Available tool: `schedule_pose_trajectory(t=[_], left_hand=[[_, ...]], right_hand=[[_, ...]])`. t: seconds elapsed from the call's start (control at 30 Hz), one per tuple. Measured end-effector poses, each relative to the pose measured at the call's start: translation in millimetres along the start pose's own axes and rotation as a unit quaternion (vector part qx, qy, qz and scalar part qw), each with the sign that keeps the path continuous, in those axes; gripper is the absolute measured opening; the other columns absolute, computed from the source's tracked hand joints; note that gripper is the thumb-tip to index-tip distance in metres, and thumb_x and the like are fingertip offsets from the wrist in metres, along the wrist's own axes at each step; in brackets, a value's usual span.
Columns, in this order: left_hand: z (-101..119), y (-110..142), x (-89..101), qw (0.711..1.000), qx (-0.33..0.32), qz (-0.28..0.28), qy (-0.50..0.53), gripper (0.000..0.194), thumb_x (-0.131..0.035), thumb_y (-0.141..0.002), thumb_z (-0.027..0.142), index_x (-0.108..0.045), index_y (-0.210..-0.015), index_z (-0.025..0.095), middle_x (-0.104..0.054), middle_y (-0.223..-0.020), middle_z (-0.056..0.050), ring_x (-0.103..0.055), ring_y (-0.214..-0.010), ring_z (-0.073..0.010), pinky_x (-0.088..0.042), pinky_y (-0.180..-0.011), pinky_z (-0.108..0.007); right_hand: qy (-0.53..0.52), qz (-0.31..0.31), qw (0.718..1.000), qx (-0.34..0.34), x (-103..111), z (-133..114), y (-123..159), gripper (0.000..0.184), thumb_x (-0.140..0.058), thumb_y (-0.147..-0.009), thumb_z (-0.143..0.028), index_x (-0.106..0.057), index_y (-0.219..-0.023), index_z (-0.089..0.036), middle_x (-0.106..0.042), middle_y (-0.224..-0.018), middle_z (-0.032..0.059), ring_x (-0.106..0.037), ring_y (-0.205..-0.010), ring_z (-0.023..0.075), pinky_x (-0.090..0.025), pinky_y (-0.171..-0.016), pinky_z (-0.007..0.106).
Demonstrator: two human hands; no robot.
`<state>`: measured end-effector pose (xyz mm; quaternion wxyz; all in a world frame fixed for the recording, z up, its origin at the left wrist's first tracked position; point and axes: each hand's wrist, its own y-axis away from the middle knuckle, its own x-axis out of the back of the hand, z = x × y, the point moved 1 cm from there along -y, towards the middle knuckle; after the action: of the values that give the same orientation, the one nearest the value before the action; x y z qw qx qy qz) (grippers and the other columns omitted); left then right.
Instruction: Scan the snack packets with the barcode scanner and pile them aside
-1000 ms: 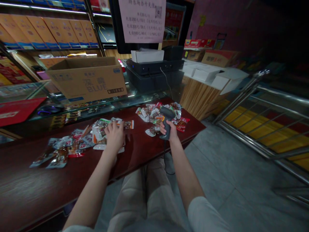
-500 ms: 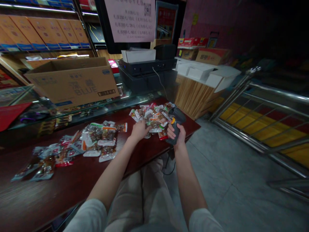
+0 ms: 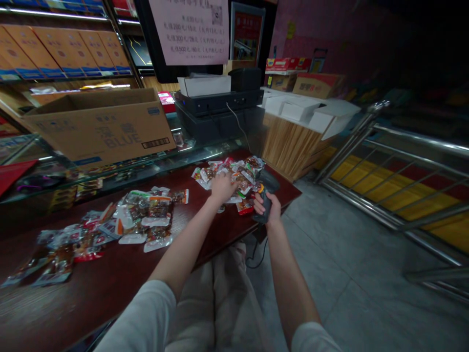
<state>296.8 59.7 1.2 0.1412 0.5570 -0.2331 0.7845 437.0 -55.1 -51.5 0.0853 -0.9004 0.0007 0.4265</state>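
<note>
My right hand (image 3: 269, 208) is wrapped round the dark grip of a handheld barcode scanner (image 3: 270, 180). A yellow-orange part of it shows by my fingers, and its head is over the table's right end. My left hand (image 3: 223, 188) lies on a pile of small snack packets (image 3: 245, 168), fingers partly spread and reaching in among them. Their tips are hard to make out, and no packet is seen lifted. A red packet (image 3: 245, 206) lies at the pile's near edge, close to my right hand. Left of my left arm, a second heap of clear snack packets (image 3: 157, 211) spreads along the table.
A dark red wooden table (image 3: 205, 239) holds both heaps. Behind it stand a glass counter with an open cardboard box (image 3: 98, 129), a cash drawer (image 3: 220, 120) and a monitor bearing a paper notice (image 3: 192, 32). A metal railing (image 3: 366, 205) stands at right.
My left hand has moved right and farther onto the packet pile. The scanner stays in my right hand, its head now lower. The view has shifted slightly.
</note>
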Motion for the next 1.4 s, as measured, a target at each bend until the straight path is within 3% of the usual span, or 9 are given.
schedule_pose_trajectory(t=[0.2, 0.37, 0.5, 0.63, 0.9, 1.07, 1.27, 1.37, 1.4], left_hand=[[5, -15, -4.3, 0.999, 0.021, -0.024, 0.006, 0.065, -0.062, -0.08, 0.061, -0.058, -0.119, 0.01, -0.059, -0.124, -0.024, -0.052, -0.119, -0.0403, -0.039, -0.097, -0.049], [-4, -19, -9.9, 0.997, 0.035, -0.014, 0.074, 0.038, -0.066, -0.08, 0.045, -0.06, -0.103, 0.016, -0.064, -0.113, -0.018, -0.057, -0.111, -0.0356, -0.043, -0.091, -0.045], [-17, -24, -12.4, 0.971, 0.053, 0.02, 0.234, 0.011, -0.061, -0.082, 0.028, -0.056, -0.081, 0.018, -0.064, -0.082, -0.008, -0.061, -0.085, -0.0244, -0.046, -0.081, -0.038], [-30, -22, -7.4, 0.891, 0.069, 0.061, 0.444, 0.01, -0.059, -0.078, 0.02, -0.05, -0.073, 0.019, -0.053, -0.067, 0.002, -0.055, -0.07, -0.0157, -0.048, -0.073, -0.032], [-51, 26, 27.1, 0.67, 0.098, 0.038, 0.735, 0.037, -0.075, -0.069, 0.035, -0.053, -0.095, 0.02, -0.062, -0.089, 0.0, -0.061, -0.079, -0.0126, -0.053, -0.072, -0.029], [-75, 58, 47.1, 0.61, 0.156, 0.034, 0.776, 0.029, -0.077, -0.069, 0.028, -0.06, -0.09, 0.019, -0.068, -0.087, -0.001, -0.066, -0.082, -0.0143, -0.054, -0.078, -0.031], [-108, 80, 60.7, 0.58, 0.178, 0.069, 0.792, 0.014, -0.07, -0.076, 0.019, -0.06, -0.086, 0.017, -0.068, -0.084, -0.001, -0.064, -0.072, -0.0116, -0.053, -0.068, -0.026], [-121, 85, 65.8, 0.534, 0.204, 0.06, 0.818, 0.006, -0.059, -0.086, 0.023, -0.06, -0.087, 0.017, -0.064, -0.076, -0.001, -0.059, -0.064, -0.0101, -0.051, -0.062, -0.024], [-124, 86, 66.5, 0.514, 0.212, 0.05, 0.829, 0.015, -0.055, -0.09, 0.03, -0.06, -0.087, 0.016, -0.061, -0.071, -0.001, -0.057, -0.06, -0.0097, -0.05, -0.058, -0.023]], right_hand=[[0.008, 0.012, 1.0, 0.0, 0, -1, 0, 0.025, -0.06, -0.077, -0.037, -0.043, -0.071, -0.021, -0.037, -0.057, -0.0073, -0.018, -0.037, 0.0039, -0.028, -0.03, 0.014], [0.013, 0.022, 1.0, -0.006, 0, -1, 1, 0.025, -0.059, -0.077, -0.037, -0.042, -0.07, -0.021, -0.034, -0.056, -0.0075, -0.019, -0.037, 0.0044, -0.027, -0.03, 0.015], [0.008, 0.025, 0.999, -0.018, 1, -1, 1, 0.026, -0.058, -0.078, -0.036, -0.039, -0.068, -0.022, -0.034, -0.056, -0.0073, -0.02, -0.037, 0.0046, -0.028, -0.03, 0.015], [-0.004, 0.029, 0.999, -0.012, 2, -1, 1, 0.021, -0.058, -0.078, -0.034, -0.042, -0.072, -0.022, -0.04, -0.058, -0.007, -0.022, -0.037, 0.0047, -0.029, -0.03, 0.015], [0.028, 0.02, 0.999, -0.034, -1, -1, 1, 0.025, -0.061, -0.077, -0.035, -0.041, -0.071, -0.021, -0.043, -0.057, -0.0067, -0.026, -0.036, 0.0045, -0.029, -0.029, 0.015], [0.089, 0.005, 0.994, -0.068, -14, 7, -5, 0.025, -0.064, -0.077, -0.037, -0.045, -0.077, -0.021, -0.048, -0.057, -0.0061, -0.032, -0.035, 0.0044, -0.028, -0.03, 0.016], [0.167, -0.028, 0.983, -0.071, -65, 31, -17, 0.029, -0.068, -0.077, -0.036, -0.044, -0.082, -0.022, -0.056, -0.06, -0.0053, -0.042, -0.036, 0.0061, -0.034, -0.033, 0.018], [0.181, -0.043, 0.98, -0.065, -87, 46, -23, 0.027, -0.068, -0.078, -0.035, -0.045, -0.083, -0.021, -0.057, -0.059, -0.0049, -0.043, -0.036, 0.0064, -0.034, -0.032, 0.018], [0.176, -0.048, 0.981, -0.066, -92, 51, -25, 0.027, -0.067, -0.078, -0.036, -0.045, -0.083, -0.021, -0.057, -0.058, -0.0049, -0.042, -0.035, 0.0062, -0.033, -0.032, 0.018]])
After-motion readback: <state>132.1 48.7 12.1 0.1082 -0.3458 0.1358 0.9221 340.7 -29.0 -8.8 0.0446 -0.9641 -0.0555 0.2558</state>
